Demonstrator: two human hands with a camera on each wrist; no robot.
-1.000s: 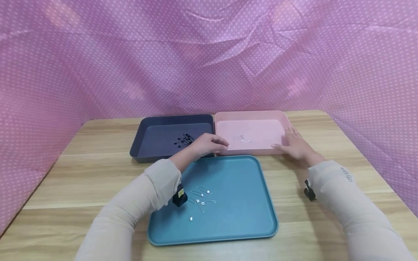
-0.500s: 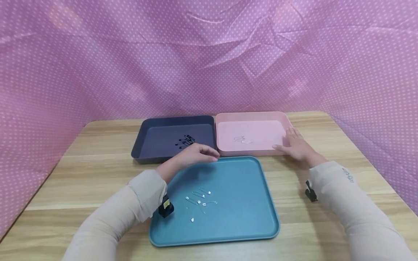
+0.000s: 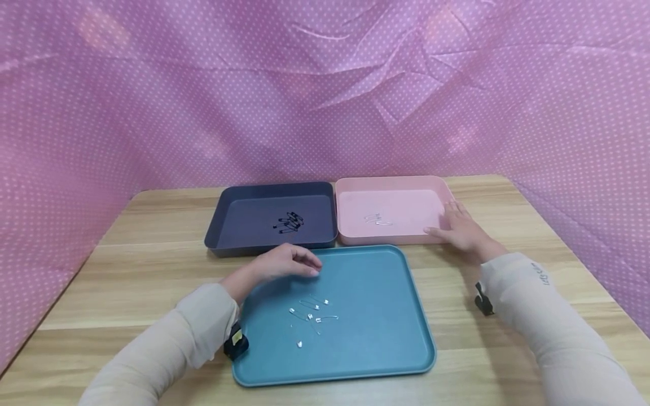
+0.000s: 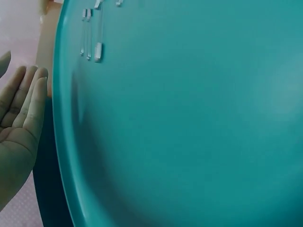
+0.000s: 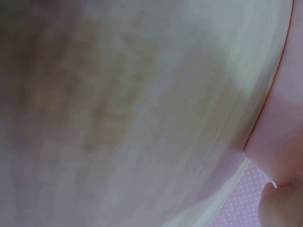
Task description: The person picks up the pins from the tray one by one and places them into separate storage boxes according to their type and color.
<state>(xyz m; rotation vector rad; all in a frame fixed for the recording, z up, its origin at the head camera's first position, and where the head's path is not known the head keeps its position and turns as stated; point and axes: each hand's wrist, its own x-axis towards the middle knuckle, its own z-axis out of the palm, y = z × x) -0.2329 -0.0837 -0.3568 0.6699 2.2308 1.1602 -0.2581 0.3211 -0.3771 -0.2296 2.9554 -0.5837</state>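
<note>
My left hand (image 3: 284, 262) hovers over the far left part of the blue tray (image 3: 376, 316), palm down with fingers loosely bent. In the left wrist view that hand (image 4: 21, 118) holds nothing. Several silver safety pins (image 3: 318, 320) lie left of the tray's middle, some unclasped. My right hand (image 3: 463, 231) rests on the front right corner of the pink tray (image 3: 406, 206), fingers along its side wall and thumb at the front rim. A few silver safety pins (image 3: 384, 223) lie inside that pink tray. The right wrist view shows only a small part of the hand (image 5: 279, 208).
A dark blue tray (image 3: 254, 220) stands left of the pink one, with several black safety pins (image 3: 288, 225) in a cluster. Both sit behind the blue tray on a wooden table (image 3: 152, 276). Pink dotted cloth (image 3: 325, 113) encloses the back and sides.
My left hand has drawn back from the pink tray's front left corner, moving left and nearer, to above the blue tray. The right hand has stayed on the pink tray.
</note>
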